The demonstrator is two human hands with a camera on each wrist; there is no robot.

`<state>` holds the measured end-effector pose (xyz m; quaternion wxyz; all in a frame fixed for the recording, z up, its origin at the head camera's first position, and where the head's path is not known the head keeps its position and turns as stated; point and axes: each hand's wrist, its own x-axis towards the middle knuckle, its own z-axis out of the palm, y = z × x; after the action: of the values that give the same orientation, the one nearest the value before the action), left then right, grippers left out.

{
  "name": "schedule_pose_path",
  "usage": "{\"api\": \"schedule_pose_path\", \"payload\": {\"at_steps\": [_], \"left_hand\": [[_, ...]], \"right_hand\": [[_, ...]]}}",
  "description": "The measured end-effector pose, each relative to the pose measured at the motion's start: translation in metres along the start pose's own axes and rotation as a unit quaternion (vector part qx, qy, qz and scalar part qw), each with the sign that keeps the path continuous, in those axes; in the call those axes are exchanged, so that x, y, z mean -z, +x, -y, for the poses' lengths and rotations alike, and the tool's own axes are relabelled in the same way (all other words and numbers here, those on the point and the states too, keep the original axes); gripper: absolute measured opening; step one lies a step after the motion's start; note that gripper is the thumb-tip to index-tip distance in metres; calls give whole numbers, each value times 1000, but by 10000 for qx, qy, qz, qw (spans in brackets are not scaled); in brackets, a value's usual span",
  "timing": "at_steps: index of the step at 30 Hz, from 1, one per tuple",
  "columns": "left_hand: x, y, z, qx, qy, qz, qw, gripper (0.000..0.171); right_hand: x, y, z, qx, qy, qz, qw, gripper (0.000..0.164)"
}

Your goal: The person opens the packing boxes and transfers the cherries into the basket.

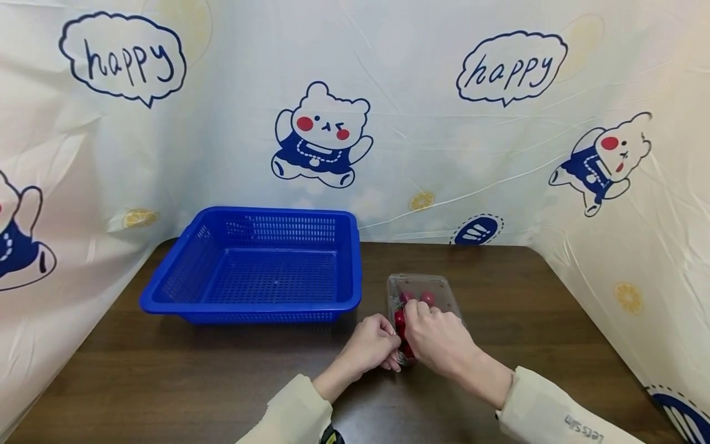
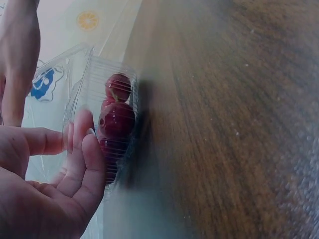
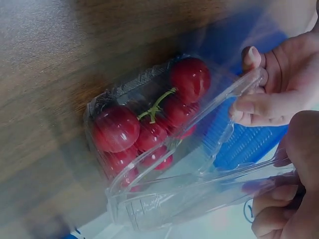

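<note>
A clear plastic clamshell box of red grapes on a green stem stands on the table. In the right wrist view its lid is tilted partly up from the base. My left hand pinches the box's rim at the near left side, thumb against fingertips. My right hand grips the lid's edge with curled fingers. From above, the right hand covers much of the box, and a few grapes show past it. The left wrist view shows grapes through the ribbed side wall.
Left of the box, a blue plastic basket with perforated walls stands on the brown wooden table; no contents show in it. A pale printed curtain hangs behind the table and along both sides.
</note>
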<state>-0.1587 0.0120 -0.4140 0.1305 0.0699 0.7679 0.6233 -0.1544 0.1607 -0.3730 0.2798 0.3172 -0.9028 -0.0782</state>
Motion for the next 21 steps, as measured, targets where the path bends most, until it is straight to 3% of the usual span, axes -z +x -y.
{"api": "schedule_pose_path", "payload": {"at_steps": [13, 21], "left_hand": [[6, 1, -1, -92, 57, -87, 9999, 7], [5, -1, -5, -80, 178, -111, 9997, 6]], "right_hand": [[24, 13, -22, -780, 703, 236, 9942, 17], [41, 18, -30, -788, 470, 619, 9939, 16]]}}
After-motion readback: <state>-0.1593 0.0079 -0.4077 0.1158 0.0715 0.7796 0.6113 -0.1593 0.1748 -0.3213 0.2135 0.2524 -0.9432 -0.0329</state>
